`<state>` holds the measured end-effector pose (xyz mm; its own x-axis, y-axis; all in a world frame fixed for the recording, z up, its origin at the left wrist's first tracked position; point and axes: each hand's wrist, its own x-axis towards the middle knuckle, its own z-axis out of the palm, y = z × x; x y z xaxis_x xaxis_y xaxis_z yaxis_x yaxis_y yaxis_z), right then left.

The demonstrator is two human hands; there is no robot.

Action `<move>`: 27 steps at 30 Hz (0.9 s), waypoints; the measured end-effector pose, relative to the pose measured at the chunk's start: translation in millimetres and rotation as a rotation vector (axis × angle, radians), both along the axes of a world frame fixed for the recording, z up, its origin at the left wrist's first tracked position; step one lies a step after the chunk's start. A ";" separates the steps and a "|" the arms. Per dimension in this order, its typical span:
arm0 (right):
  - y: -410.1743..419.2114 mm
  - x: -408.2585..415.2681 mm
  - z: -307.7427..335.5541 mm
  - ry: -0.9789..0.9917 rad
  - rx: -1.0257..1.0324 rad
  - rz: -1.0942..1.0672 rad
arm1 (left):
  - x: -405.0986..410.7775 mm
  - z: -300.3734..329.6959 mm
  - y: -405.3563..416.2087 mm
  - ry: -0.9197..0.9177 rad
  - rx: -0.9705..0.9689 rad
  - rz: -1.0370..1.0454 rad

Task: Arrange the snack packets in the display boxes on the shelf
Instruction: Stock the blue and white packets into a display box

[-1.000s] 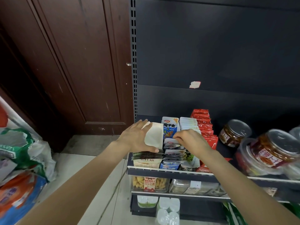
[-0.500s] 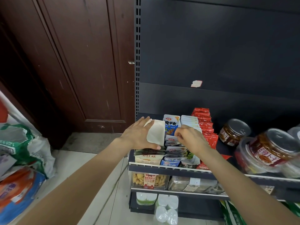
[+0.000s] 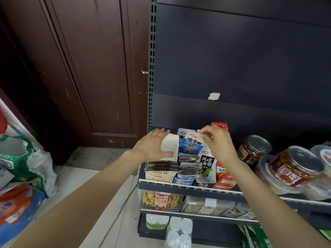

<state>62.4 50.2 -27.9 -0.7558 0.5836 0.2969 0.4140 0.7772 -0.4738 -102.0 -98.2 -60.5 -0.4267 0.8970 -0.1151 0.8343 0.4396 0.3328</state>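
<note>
Far left, on the floor: a green-and-white sack (image 3: 21, 158) with blue and orange bags (image 3: 16, 208) before it, backed by a dark wooden door (image 3: 80, 68); none obstructs the work. Top shelf (image 3: 188, 187), left end: a pale display box (image 3: 158, 173) of dark-edged packets, its white rear flap (image 3: 169, 146) held upright by the left hand (image 3: 152, 147), fingers lying nearly straight along the flap and thumb on its near face. Next right: a blue display box (image 3: 184, 180) of flat-lying packets, and above it one blue snack packet (image 3: 190, 145) raised upright, pinched at its top right corner by the fingertips of the right hand (image 3: 217, 142). A black-and-white seaweed packet (image 3: 207, 162) stands just right of it in its own box, then a red display box (image 3: 224, 176) partly hidden behind the right wrist. Risks, as judged: a corner pinch is weak, so the blue packet may twist or slip; setting it down among loose flat packets could ruffle the row; the flap may fold forward over the pale box if the left hand lets go. Right: clear-lidded jars of preserved radish (image 3: 252, 149) (image 3: 295, 169) stand close to the right forearm, liable to be knocked by a wide elbow. Lower shelves: a tub of biscuits (image 3: 161, 201), wrapped trays (image 3: 207, 206) and white-capped containers (image 3: 177, 230).
</note>
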 end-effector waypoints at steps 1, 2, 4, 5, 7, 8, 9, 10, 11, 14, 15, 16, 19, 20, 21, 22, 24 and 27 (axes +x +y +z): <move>0.6 -0.1 3.9 0.012 0.008 -0.002 | 2.2 1.8 2.2 -0.040 0.050 0.011; 0.7 -0.5 7.4 0.022 0.015 -0.007 | 4.6 3.6 4.7 -0.085 0.107 0.028; 0.7 0.2 14.9 0.059 0.021 -0.028 | 9.8 8.5 9.3 -0.157 0.211 0.065; 1.1 1.8 18.7 0.083 0.018 -0.040 | 12.4 10.9 11.8 -0.191 0.242 0.074; 2.5 8.3 27.8 0.144 0.010 -0.064 | 18.1 16.5 16.1 -0.267 0.284 0.101; 3.7 13.1 32.3 0.188 -0.004 -0.076 | 21.1 20.0 17.9 -0.310 0.297 0.131; 5.6 18.6 36.2 0.243 -0.037 -0.091 | 23.4 23.4 20.6 -0.353 0.309 0.171; 7.1 24.5 38.9 0.305 -0.085 -0.106 | 24.9 26.1 23.2 -0.394 0.314 0.222; 8.5 30.4 40.1 0.368 -0.140 -0.118 | 26.0 28.2 25.9 -0.452 0.321 0.283; 10.8 43.5 40.2 0.492 -0.308 -0.131 | 33.1 36.1 31.9 -0.868 0.348 0.493; 11.0 46.7 39.4 0.509 -0.345 -0.137 | 36.0 39.5 32.4 -1.017 0.356 0.523; 10.8 49.5 38.8 0.523 -0.370 -0.140 | 38.5 42.0 32.2 -1.117 0.367 0.525; 10.7 54.3 38.6 0.562 -0.402 -0.157 | 42.9 46.1 30.8 -1.277 0.399 0.489; 10.8 55.2 38.3 0.571 -0.402 -0.164 | 43.7 47.4 29.1 -1.280 0.358 0.485; 10.9 55.9 37.8 0.577 -0.404 -0.170 | 44.4 48.0 27.6 -1.261 0.294 0.483; 10.9 56.1 37.8 0.581 -0.410 -0.175 | 44.9 47.9 25.7 -1.234 0.222 0.483; 10.7 55.5 39.3 0.582 -0.416 -0.178 | 46.3 48.9 22.3 -1.228 0.131 0.478; 10.8 54.3 41.3 0.585 -0.397 -0.153 | 48.2 51.2 21.2 -1.334 0.192 0.482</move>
<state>116.6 60.9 13.3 -0.4391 0.8180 0.3715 0.0968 0.4542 -0.8856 -53.8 -77.0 -9.3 -0.3604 0.7454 -0.5608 -0.3590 0.4441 0.8209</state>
